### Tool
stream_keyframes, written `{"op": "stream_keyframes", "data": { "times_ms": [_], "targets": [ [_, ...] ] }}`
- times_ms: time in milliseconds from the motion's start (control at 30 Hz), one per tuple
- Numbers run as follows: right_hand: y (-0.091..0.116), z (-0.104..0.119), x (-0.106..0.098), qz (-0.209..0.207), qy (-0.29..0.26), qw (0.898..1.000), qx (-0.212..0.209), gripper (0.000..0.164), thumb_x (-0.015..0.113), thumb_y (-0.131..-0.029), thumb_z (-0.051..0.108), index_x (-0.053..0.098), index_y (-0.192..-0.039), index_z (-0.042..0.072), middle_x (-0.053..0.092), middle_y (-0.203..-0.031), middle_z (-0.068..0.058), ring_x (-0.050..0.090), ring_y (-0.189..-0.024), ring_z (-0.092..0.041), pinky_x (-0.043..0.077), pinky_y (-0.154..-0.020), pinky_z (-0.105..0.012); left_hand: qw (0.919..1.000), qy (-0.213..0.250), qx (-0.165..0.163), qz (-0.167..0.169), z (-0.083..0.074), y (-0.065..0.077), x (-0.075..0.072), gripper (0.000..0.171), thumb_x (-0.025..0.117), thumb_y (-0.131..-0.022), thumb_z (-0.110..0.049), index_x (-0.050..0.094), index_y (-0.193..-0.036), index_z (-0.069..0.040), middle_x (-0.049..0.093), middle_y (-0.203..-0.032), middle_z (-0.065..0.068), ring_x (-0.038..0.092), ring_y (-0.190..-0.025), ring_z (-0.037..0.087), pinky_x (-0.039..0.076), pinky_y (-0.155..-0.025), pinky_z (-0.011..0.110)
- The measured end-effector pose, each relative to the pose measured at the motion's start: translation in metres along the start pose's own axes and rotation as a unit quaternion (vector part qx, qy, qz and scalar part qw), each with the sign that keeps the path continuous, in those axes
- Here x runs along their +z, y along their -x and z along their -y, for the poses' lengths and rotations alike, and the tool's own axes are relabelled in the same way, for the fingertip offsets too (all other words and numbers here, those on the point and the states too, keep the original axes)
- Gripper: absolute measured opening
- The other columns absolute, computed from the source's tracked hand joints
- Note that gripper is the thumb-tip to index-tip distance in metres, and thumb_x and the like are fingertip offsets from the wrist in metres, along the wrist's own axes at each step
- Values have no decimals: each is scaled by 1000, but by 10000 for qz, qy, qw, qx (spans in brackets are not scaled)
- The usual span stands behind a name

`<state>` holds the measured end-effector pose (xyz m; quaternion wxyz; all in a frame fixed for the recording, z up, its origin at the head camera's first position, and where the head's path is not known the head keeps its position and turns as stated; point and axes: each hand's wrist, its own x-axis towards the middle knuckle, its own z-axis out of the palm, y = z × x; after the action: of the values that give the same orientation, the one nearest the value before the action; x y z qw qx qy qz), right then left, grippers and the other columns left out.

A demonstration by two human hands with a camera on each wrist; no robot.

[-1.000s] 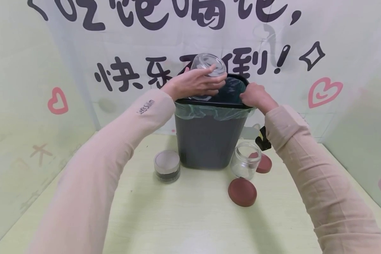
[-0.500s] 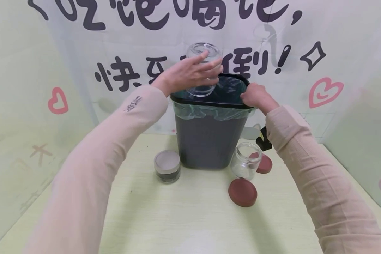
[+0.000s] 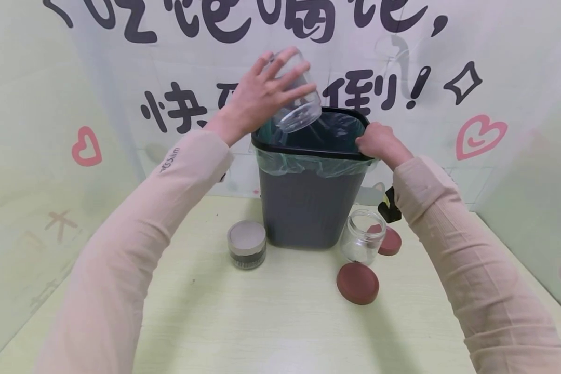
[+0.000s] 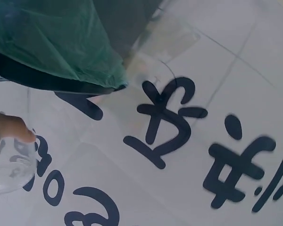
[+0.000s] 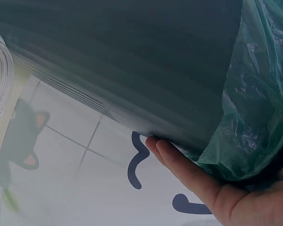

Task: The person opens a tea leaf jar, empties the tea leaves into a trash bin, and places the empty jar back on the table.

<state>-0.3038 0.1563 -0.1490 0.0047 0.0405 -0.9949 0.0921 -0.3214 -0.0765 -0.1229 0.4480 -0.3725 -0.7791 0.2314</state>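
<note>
My left hand (image 3: 262,96) holds a clear jar (image 3: 305,111), fingers spread round its side. The jar leans, its lower end over the left part of the bin's opening. In the left wrist view, the thumb lies against the clear jar (image 4: 12,172), beside the bin's black rim. A dark grey bin (image 3: 308,208), lined with a green translucent bag (image 3: 285,163), stands upright on the table. My right hand (image 3: 378,141) grips its right rim. From the right wrist, this hand (image 5: 203,188) shows its fingers on the bin's outer wall, below the rim.
Right of the bin stands a second clear jar (image 3: 362,241), lidless. One red lid (image 3: 357,283) lies before it, another red lid (image 3: 390,241) behind. A grey-lidded jar (image 3: 246,244) sits left of the bin. A lettered wall sheet (image 3: 187,156) hangs close behind.
My left hand has lifted the jar up and leftward out of the bin's opening, and the jar has gone from upright in line to tilted. The right hand stays on the rim.
</note>
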Motion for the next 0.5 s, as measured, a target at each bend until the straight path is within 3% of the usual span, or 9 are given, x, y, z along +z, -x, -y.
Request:
{"op": "stream_keyframes", "data": {
  "times_ms": [100, 200, 333, 500],
  "targets": [
    [1, 0, 1, -29, -124, 9999, 92, 31, 30, -90, 13, 49, -90, -11, 43, -95, -22, 45, -89, -35, 37, -86, -44, 9916, 884, -937, -134, -1, 2, -2, 67, 54, -72, 10, 40, -130, -21, 35, -136, 11, 24, -126, 33, 26, -99, 44],
    [2, -1, 1, -62, -305, 9993, 185, 28, 29, -90, 13, 47, -83, -7, 42, -91, -20, 44, -86, -34, 38, -82, -42, 9672, 1676, -1906, 65, -1, 5, -7, 74, 66, -66, 1, 38, -131, -20, 35, -135, 11, 22, -124, 33, 30, -96, 42],
    [3, -1, 3, -108, -520, 9982, 290, 25, 29, -90, 13, 42, -76, -2, 40, -85, -16, 44, -81, -31, 39, -74, -39, 9176, 2571, -3011, 352, -1, 8, -13, 84, 76, -63, -12, 34, -134, -21, 34, -137, 8, 23, -122, 29, 32, -95, 41],
    [4, -2, 4, -210, -635, 9972, 321, 26, 28, -89, 14, 44, -82, -5, 41, -90, -18, 45, -84, -33, 39, -75, -40, 8525, 3403, -3947, 409, -1, 13, -18, 91, 79, -61, -21, 30, -137, -17, 37, -137, 5, 28, -121, 25, 30, -96, 36]
  ]
}}
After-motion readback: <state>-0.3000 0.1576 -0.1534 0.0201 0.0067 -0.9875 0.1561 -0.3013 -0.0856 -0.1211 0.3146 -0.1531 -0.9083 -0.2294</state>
